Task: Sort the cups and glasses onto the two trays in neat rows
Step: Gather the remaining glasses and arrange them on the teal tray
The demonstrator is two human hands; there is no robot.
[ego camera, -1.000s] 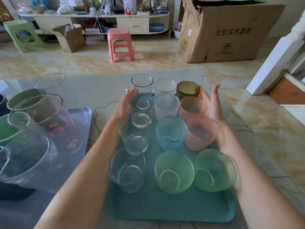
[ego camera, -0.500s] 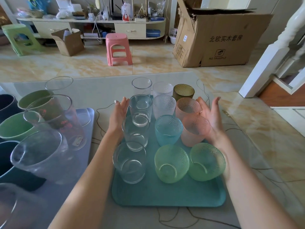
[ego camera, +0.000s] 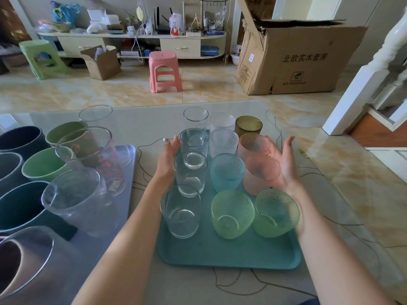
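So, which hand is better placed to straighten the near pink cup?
The right hand. It lies open right beside the near pink cup, at the right edge of the teal tray. The left hand is across the tray, by the clear glasses.

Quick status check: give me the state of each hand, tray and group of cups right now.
left hand: open, flat against the clear glasses' left side
right hand: open, palm against the pink cups
teal tray: on the table, glasses in three rows
clear glasses: upright, left row
pink cups: upright, right row
green cups: upright, nearest
grey tray: on the left, holds mugs and large glasses
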